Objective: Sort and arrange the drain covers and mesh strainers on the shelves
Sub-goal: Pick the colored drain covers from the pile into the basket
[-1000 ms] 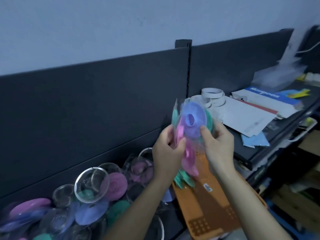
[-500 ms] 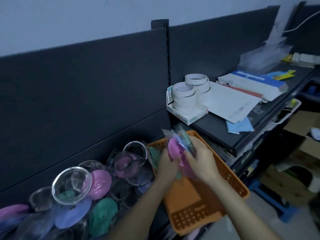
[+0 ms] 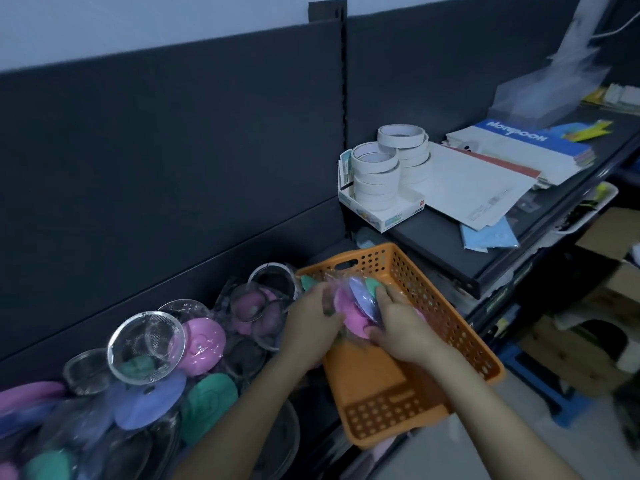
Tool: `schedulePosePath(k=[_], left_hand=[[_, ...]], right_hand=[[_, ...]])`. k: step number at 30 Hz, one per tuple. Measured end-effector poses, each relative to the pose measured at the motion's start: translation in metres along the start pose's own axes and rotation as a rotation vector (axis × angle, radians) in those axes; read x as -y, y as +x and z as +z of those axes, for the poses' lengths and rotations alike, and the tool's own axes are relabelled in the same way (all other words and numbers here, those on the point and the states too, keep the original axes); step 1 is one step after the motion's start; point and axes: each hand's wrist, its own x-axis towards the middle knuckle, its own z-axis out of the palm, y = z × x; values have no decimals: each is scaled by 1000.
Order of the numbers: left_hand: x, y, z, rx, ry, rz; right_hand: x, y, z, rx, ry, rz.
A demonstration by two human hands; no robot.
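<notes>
- Over the orange basket, both hands hold one plastic-wrapped bundle of drain covers. Pink, blue and green discs stand on edge inside the wrap.
- Left hand: fingers curl round the left side of the bundle.
- Right hand: thumb and fingers grip the right side, with the fingertips on a green disc.
- Basket: lies at an angle to the dark back panel, just right of the loose stock.
- Lower shelf, left: a mixed pile of wrapped covers and strainers. A round mesh strainer lies on top, touching a pink cover.
- Upper shelf, right: stacked tape rolls in a white carton, with envelopes beside it.
</notes>
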Motion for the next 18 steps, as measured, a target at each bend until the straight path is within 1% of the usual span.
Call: schedulePosePath(k=[3, 6, 8, 10, 12, 15, 18], left_hand=[[11, -11, -20, -28, 71, 98], [25, -26, -42, -43, 83, 129], [36, -39, -56, -90, 122, 128], [50, -50, -72, -121, 169, 91], [67, -61, -88, -134, 181, 49], [91, -77, -111, -118, 225, -38], [115, -92, -131, -9, 406, -95]], right_hand=[[12, -7, -2, -148, 44, -139], [36, -14, 4, -326, 70, -290], [55, -20, 12, -379, 167, -403], [73, -27, 22, -377, 230, -465], [88, -31, 32, -360, 240, -519], [106, -33, 43, -274, 242, -617], [120, -32, 54, -206, 216, -649]])
